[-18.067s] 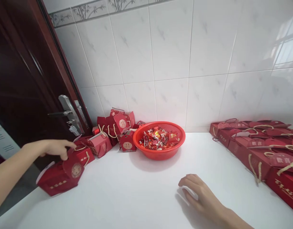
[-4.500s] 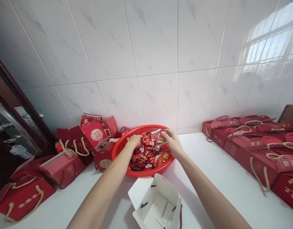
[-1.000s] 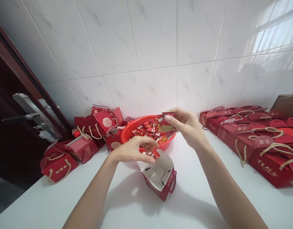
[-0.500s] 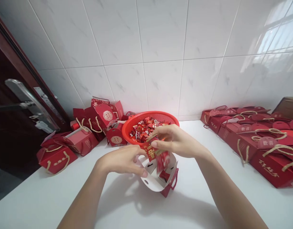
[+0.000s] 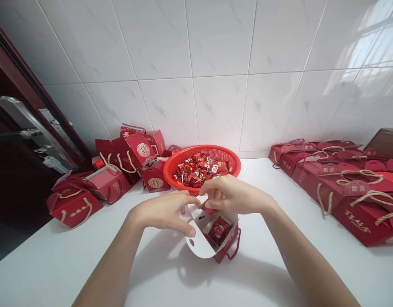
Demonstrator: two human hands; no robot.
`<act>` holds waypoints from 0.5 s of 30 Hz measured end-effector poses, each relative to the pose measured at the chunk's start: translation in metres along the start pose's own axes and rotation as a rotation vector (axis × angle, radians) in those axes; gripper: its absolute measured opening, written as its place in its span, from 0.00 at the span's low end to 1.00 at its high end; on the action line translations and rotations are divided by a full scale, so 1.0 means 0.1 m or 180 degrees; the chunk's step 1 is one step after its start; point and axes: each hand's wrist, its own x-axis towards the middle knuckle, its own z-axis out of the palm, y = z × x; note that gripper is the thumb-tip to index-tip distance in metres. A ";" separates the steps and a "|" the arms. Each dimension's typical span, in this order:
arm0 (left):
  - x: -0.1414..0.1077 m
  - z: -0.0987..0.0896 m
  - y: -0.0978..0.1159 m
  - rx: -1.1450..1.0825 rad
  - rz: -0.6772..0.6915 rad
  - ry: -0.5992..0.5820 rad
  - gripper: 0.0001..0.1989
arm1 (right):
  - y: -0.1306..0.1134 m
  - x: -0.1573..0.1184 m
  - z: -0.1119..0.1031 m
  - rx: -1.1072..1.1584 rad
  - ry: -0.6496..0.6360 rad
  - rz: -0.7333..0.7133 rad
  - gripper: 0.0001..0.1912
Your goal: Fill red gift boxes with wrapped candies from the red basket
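Note:
In front of me stands a small red paper gift box (image 5: 201, 242), its top open and its white inner flaps spread. Wrapped candies (image 5: 219, 230) lie inside it. My left hand (image 5: 170, 213) grips the box's near left flap, thumb on the inner side and fingers partly hidden. Above the box's far side, my right hand (image 5: 226, 194) is closed in a pinch on a red packet with a gold-brown edge (image 5: 203, 204), mostly covered by the fingers. Just behind the hands, a red plastic basket (image 5: 170, 172) holds many red-wrapped candies (image 5: 196, 168).
Red gift boxes (image 5: 76, 207) with rope handles are piled at the left, near a dark door with a metal handle (image 5: 33, 123). Rows of closed red boxes (image 5: 353, 213) line the right side. A tiled wall (image 5: 218, 111) rises behind the white table (image 5: 164, 277).
My right hand has lowered slightly toward the box's far side. A red packet that was blurred below it now rests in the box. My left hand stays on the flap.

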 end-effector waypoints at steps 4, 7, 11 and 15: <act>0.00 0.01 0.00 0.0012 -0.0145 0.0059 0.36 | 0.00 -0.04 -0.03 -0.0174 0.0399 -0.0068 0.06; 0.01 0.02 0.00 0.0025 -0.0059 0.0158 0.35 | -0.04 -0.13 -0.13 -0.0125 0.0449 -0.0239 0.05; 0.02 0.02 0.01 0.0046 0.0049 0.0154 0.33 | -0.12 -0.31 -0.28 -0.0024 0.0451 -0.0453 0.07; 0.01 0.02 0.05 0.0044 0.0114 0.0111 0.33 | -0.14 -0.49 -0.27 0.0271 0.0048 -0.0466 0.09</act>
